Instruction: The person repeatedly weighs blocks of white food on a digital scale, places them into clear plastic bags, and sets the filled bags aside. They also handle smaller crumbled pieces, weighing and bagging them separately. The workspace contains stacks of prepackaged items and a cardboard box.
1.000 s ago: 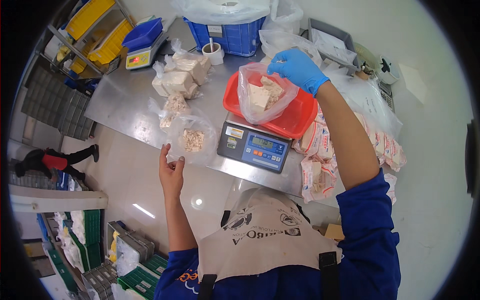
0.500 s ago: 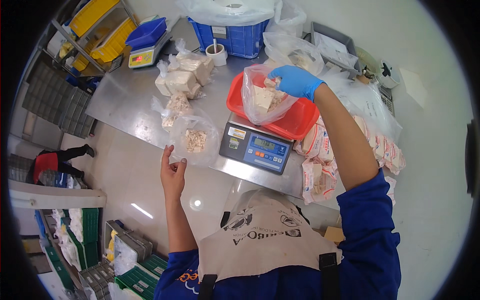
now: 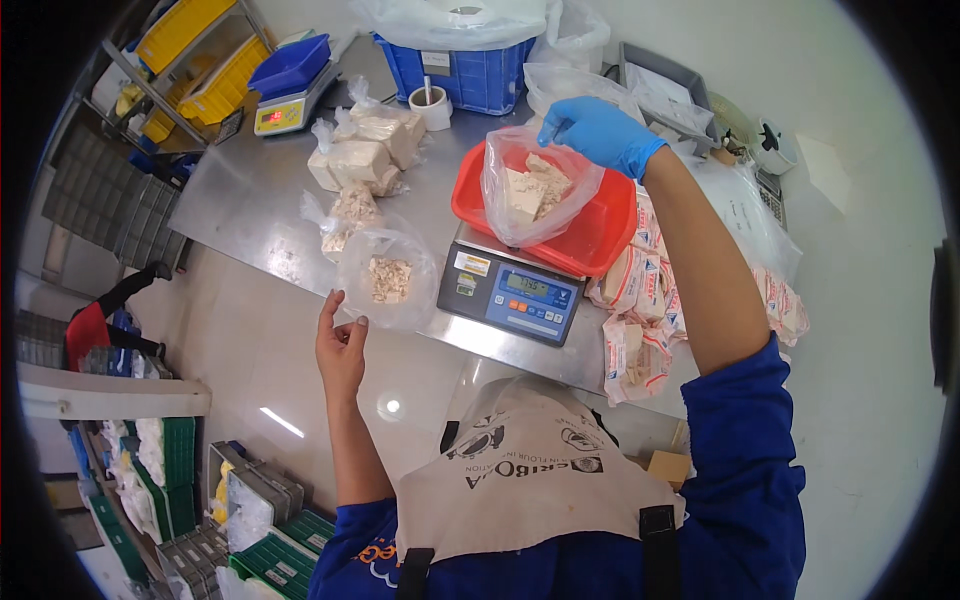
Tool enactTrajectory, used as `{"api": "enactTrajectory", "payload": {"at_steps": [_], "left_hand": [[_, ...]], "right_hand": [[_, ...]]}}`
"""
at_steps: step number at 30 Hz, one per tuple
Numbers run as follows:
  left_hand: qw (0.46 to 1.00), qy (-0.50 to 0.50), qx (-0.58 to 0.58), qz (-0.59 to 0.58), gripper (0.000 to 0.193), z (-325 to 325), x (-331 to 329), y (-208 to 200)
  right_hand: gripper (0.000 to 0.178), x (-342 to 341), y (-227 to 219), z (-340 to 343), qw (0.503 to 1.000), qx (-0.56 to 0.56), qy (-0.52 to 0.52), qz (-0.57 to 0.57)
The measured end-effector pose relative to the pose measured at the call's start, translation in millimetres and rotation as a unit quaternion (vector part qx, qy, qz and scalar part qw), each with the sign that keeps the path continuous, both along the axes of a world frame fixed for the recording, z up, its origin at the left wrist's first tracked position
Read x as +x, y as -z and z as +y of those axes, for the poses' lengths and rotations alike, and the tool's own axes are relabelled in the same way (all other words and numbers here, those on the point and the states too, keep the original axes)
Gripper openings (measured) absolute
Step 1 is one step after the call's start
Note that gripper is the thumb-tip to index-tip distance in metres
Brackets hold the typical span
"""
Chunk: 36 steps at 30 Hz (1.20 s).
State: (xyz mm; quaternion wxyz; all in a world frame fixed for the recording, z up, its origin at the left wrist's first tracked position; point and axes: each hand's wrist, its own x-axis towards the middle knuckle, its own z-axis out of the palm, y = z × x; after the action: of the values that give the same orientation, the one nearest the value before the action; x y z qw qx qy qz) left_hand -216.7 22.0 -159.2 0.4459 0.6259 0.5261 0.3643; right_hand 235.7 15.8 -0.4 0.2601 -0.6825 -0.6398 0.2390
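My right hand (image 3: 598, 137), in a blue glove, hovers over the far rim of a clear plastic bag (image 3: 512, 228). Its fingers are bent and drawn together; whatever they hold, if anything, is hidden. Pale crumbly chunks (image 3: 524, 194) fill the bag's bottom. That bag rests in a red tray (image 3: 612, 222) on a digital scale (image 3: 515, 292). My bare left hand (image 3: 342, 350) is at the table's near edge, thumb and forefinger apart, with nothing visible in it. Just beyond it lies an open clear bag (image 3: 412, 262) with small pale crumbs (image 3: 390, 280).
Filled, tied bags (image 3: 355, 165) line the table's left part. A blue crate (image 3: 460, 75) and a tape roll (image 3: 431, 110) stand at the back, with a second scale (image 3: 283, 116) at far left. Printed wrappers with pale blocks (image 3: 636, 358) lie right. Another person (image 3: 90, 330) is at far left.
My right hand has lifted up and away from the chunks in the bag, and more of them shows. My left hand has barely moved. The far person has shifted slightly.
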Motion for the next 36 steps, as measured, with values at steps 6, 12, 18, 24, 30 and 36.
{"api": "enactTrajectory", "payload": {"at_steps": [6,12,18,24,30,36], "left_hand": [[0.999,-0.019,0.022,-0.018,0.057,0,-4,2],[0.998,-0.024,0.022,-0.049,0.056,-4,-7,2],[0.998,-0.037,0.019,-0.051,0.057,-7,-12,0],[0.998,-0.039,0.034,-0.018,0.058,-7,-16,-7],[0.993,-0.054,0.075,-0.072,0.051,-1,-15,-19],[0.986,-0.075,0.107,-0.105,0.046,2,-11,-39]], "right_hand": [[0.02,-3,-3,0,0.99,-0.021,0.03,0.134],[0.026,0,-2,0,0.976,-0.084,0.032,0.197],[0.032,4,2,2,0.988,-0.088,-0.012,0.127],[0.027,2,-11,-3,0.983,-0.062,0.004,0.175],[0.018,0,-23,-7,0.981,0.003,-0.005,0.192],[0.016,2,-28,-9,0.979,0.023,-0.002,0.201]]}}
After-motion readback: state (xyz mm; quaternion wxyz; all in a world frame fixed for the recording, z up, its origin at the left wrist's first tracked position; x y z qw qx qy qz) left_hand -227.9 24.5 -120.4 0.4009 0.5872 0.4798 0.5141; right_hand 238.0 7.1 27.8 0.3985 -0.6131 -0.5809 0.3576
